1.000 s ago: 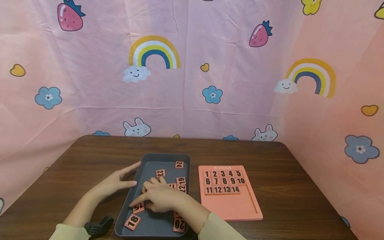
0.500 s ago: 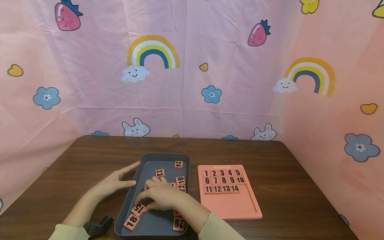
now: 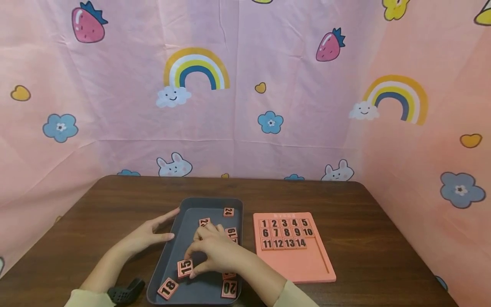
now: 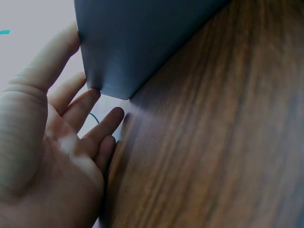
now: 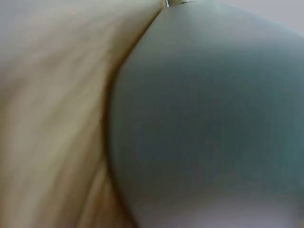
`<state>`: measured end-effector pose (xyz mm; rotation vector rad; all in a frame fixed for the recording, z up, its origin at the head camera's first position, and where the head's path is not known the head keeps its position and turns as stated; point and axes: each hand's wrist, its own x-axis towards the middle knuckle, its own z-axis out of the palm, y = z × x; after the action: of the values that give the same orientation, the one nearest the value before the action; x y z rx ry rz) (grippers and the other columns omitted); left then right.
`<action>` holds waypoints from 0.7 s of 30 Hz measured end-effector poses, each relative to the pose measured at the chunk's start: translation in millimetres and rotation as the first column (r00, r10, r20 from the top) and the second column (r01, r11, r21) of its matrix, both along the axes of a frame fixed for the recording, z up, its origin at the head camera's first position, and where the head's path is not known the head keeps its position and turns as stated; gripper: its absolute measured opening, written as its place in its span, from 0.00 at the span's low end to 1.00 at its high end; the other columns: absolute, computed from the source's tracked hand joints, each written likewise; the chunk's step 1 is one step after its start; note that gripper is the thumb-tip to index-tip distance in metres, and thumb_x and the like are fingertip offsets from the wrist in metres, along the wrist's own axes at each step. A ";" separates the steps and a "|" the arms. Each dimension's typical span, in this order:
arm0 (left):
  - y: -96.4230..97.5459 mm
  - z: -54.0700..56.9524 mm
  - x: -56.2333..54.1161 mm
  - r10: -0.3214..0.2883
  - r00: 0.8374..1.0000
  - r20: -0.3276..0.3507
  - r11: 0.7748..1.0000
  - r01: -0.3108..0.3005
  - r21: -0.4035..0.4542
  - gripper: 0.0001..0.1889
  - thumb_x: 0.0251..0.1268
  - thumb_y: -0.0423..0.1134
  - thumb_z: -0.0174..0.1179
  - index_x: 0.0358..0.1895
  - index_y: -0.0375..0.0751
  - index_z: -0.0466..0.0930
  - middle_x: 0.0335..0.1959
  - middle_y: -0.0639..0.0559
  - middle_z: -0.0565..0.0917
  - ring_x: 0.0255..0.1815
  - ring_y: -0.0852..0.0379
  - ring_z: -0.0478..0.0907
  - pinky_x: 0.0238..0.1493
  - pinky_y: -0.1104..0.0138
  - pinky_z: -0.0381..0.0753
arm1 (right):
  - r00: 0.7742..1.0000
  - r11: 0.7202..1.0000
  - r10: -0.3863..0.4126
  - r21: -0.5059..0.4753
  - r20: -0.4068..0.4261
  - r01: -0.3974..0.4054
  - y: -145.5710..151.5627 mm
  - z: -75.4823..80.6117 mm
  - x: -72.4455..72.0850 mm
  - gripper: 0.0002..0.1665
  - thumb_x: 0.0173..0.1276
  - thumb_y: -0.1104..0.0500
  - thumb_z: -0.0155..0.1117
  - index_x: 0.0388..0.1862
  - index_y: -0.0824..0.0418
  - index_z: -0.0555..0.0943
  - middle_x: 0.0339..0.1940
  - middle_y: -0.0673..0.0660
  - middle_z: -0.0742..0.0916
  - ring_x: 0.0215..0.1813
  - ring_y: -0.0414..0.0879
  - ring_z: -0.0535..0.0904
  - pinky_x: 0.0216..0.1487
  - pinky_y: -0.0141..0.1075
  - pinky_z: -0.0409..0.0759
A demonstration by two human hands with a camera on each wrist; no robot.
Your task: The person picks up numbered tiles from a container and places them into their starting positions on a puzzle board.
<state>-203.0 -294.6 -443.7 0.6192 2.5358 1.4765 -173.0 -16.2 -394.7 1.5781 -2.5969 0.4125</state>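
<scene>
My right hand (image 3: 216,251) pinches a pink number tile marked 15 (image 3: 184,268) between thumb and index finger, over the dark grey tray (image 3: 201,294). Against the tray's left side rests my left hand (image 3: 145,236), its fingers extended. The left wrist view shows that hand (image 4: 52,161) with fingertips on the outer wall of the tray (image 4: 128,42). Lower left in the tray lies tile 18 (image 3: 168,288); tile 20 (image 3: 229,288) is at its lower right. Tile 24 (image 3: 228,212) lies near the far end, and tile 19 (image 3: 231,233) sits by the right wall. My right hand partly covers other tiles.
Right of the tray, a pink number board (image 3: 291,268) holds tiles 1 to 14 in rows. Both stand on a dark wooden table (image 3: 368,238) before a patterned pink cloth (image 3: 245,157). The right wrist view is blurred, with a grey surface (image 5: 204,118) filling much of it.
My right hand has taken hold of tile 15 and moved it right, away from tile 18. Tile 18 has turned slightly. The left hand stays against the tray.
</scene>
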 end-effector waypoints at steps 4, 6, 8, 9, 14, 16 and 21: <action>0.9 0.4 2.1 0.007 1.000 0.000 1.000 -0.007 0.002 0.36 0.66 0.38 0.61 0.74 0.41 0.56 0.72 0.33 0.58 0.70 0.28 0.50 0.58 0.32 0.57 | 0.999 0.996 -0.027 -0.089 -0.023 0.025 16.0 1.6 6.5 0.22 0.48 0.37 0.74 0.42 0.39 0.86 0.37 0.38 0.68 0.42 0.34 0.59 0.43 0.29 0.56; 1.3 1.2 2.7 0.014 1.000 0.005 1.000 -0.014 0.007 0.36 0.66 0.38 0.61 0.74 0.42 0.56 0.72 0.34 0.58 0.70 0.28 0.50 0.58 0.32 0.57 | 0.998 0.988 -0.057 -0.145 -0.018 0.053 24.6 3.2 9.6 0.21 0.48 0.38 0.76 0.41 0.41 0.86 0.37 0.39 0.67 0.42 0.35 0.59 0.45 0.31 0.57; 1.1 1.8 3.3 0.020 1.000 0.015 1.000 -0.020 0.013 0.36 0.66 0.38 0.61 0.75 0.43 0.56 0.72 0.34 0.58 0.71 0.28 0.49 0.58 0.32 0.55 | 0.996 0.977 -0.091 -0.196 0.005 0.090 33.4 4.7 12.1 0.21 0.47 0.40 0.77 0.40 0.42 0.86 0.36 0.39 0.66 0.42 0.35 0.59 0.45 0.33 0.56; 1.2 1.8 3.5 0.023 1.000 0.018 1.000 -0.023 0.010 0.36 0.65 0.38 0.61 0.75 0.43 0.56 0.72 0.35 0.58 0.71 0.28 0.48 0.58 0.32 0.55 | 0.994 0.970 -0.107 -0.217 0.017 0.108 38.2 5.2 13.1 0.20 0.47 0.41 0.78 0.40 0.43 0.86 0.35 0.40 0.65 0.42 0.36 0.58 0.45 0.34 0.56; 1.2 1.4 2.7 0.019 1.000 0.023 0.999 -0.020 0.026 0.36 0.65 0.37 0.61 0.75 0.44 0.56 0.73 0.36 0.57 0.71 0.28 0.46 0.58 0.30 0.52 | 0.978 0.921 -0.196 -0.330 0.066 0.207 63.4 5.2 15.9 0.21 0.44 0.46 0.81 0.38 0.46 0.85 0.33 0.41 0.63 0.41 0.38 0.58 0.44 0.37 0.55; 0.7 1.1 2.6 0.013 1.000 0.018 0.999 -0.014 0.028 0.36 0.66 0.37 0.61 0.75 0.44 0.56 0.73 0.36 0.56 0.71 0.28 0.46 0.58 0.30 0.51 | 0.969 0.893 -0.233 -0.378 0.079 0.245 74.0 4.0 16.6 0.21 0.43 0.48 0.82 0.37 0.47 0.85 0.33 0.42 0.64 0.41 0.39 0.59 0.45 0.38 0.56; 0.1 0.8 2.7 0.008 1.000 0.017 1.000 -0.009 0.030 0.36 0.66 0.37 0.61 0.75 0.44 0.56 0.73 0.37 0.56 0.72 0.29 0.46 0.59 0.30 0.52 | 0.934 0.817 -0.345 -0.461 0.092 0.347 102.5 -0.8 15.5 0.20 0.40 0.50 0.83 0.33 0.47 0.84 0.34 0.42 0.65 0.41 0.41 0.59 0.45 0.42 0.56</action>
<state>-200.3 -294.6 -442.9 0.5980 2.5109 1.5191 -157.5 86.3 -395.5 0.9230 -2.4478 0.9237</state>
